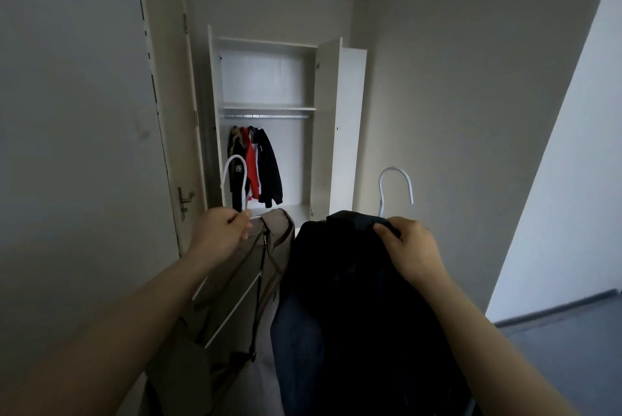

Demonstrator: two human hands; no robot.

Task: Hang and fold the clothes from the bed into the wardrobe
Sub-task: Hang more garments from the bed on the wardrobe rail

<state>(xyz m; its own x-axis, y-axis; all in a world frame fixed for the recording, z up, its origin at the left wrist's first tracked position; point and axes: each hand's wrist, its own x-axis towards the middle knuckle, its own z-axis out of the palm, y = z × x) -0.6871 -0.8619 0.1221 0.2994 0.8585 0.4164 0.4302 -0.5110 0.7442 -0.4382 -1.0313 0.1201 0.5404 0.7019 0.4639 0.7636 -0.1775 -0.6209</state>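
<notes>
You are at the hanging step, with two garments already on hangers and the open wardrobe [328,119] ahead of you. Your left hand [222,230] curls round the neck of the white hanger [235,176], and the tan jacket [274,247] drops from it. Your right hand [412,247] pinches the collar of the dark coat [353,297] just under the hook of the grey hanger [395,185]. The rail [266,116] looks out of reach, so step closer. The hung clothes [257,166] crowd its left end, leaving the right part bare. Lift one hook over the rail there, then the other.
</notes>
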